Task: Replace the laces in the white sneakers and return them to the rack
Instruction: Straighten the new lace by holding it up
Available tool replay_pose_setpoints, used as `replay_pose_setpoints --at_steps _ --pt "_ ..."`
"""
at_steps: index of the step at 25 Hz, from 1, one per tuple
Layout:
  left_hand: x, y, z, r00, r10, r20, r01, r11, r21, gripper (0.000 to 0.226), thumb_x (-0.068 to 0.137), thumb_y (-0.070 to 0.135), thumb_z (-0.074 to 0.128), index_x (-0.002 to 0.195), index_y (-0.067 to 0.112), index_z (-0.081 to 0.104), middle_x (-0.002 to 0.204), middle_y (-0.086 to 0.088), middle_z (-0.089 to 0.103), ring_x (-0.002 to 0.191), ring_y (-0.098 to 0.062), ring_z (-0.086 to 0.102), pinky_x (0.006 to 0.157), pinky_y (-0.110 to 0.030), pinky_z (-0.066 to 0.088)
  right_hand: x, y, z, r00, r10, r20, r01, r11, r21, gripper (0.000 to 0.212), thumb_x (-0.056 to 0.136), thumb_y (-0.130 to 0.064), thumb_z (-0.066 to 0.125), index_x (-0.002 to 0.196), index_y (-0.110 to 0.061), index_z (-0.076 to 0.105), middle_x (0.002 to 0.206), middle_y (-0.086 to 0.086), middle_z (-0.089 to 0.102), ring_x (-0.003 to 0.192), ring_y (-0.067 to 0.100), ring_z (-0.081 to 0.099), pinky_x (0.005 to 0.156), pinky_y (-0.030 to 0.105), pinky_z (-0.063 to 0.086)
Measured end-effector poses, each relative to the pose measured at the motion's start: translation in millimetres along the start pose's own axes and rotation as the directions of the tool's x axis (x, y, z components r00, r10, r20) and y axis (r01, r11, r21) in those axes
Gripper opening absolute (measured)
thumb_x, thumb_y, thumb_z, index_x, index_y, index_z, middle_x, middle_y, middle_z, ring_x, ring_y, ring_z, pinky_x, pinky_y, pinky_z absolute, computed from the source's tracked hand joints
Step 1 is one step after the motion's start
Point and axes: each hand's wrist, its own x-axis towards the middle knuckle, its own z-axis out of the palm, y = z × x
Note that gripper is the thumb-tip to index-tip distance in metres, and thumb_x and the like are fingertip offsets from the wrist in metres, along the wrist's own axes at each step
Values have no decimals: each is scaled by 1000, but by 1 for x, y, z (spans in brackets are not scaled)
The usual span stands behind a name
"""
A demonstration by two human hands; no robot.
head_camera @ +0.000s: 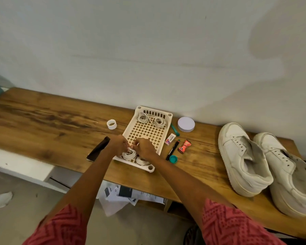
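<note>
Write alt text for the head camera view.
Both hands, left and right, work a rolled lace in a cream basket on a wooden table. Two unlaced white sneakers stand to the right.

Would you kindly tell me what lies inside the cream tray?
Two thin coiled laces at the tray's far end, two flat rolled laces near; both hands cover the middle.

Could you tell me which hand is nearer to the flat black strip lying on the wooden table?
Left. The left hand is just right of the flat black strip; the right hand lies farther right, over the cream plastic tray.
</note>
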Motion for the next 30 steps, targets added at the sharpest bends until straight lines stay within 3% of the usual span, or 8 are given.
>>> replay_pose_setpoints --at_steps 5,7,11,19,24,30 --pt "8 -1 9 999 11 -51 -4 991 133 23 86 15 65 108 13 70 116 -4 64 106 -19 59 88 -22 45 2 1 3 999 -55 -1 53 977 -206 20 92 -22 57 97 -8 70 95 14 69 92 28 61 71 33 50" --pt "9 -3 12 997 6 -80 7 987 162 24 85 15 65 109 9 68 115 -6 65 105 -21 60 91 -26 47 3 2 2 999 -52 -1 50 974 -221 19 91 -24 59 99 -10 70 96 12 69 93 27 62 77 35 53" --pt "8 -2 16 996 7 -92 13 978 210 27 86 14 65 112 6 64 116 -10 63 107 -25 59 93 -32 50 0 3 -3 997 -65 35 72 973 -219 20 92 -21 58 103 -10 71 102 10 70 95 26 64 74 30 48" --pt "-15 9 16 997 -11 -71 28 971 238 44 84 27 69 121 8 55 125 -9 55 116 -23 53 98 -31 45 -16 8 -29 976 -105 188 169 913 -371 32 97 -23 47 119 -6 63 115 14 63 105 29 58 82 33 45" --pt "-30 10 26 995 10 -99 17 962 274 41 88 23 63 125 8 52 129 -8 53 117 -20 54 94 -25 44 -24 23 -29 970 -112 217 182 924 -337 30 97 -21 46 115 -5 65 114 16 64 104 30 58 85 38 47" --pt "-34 6 21 994 -3 -107 34 957 287 47 87 21 65 129 9 48 132 -9 50 119 -21 52 95 -26 44 -31 19 -34 955 -124 270 201 938 -282 32 98 -23 45 115 -2 63 114 17 63 103 31 57 89 41 46"
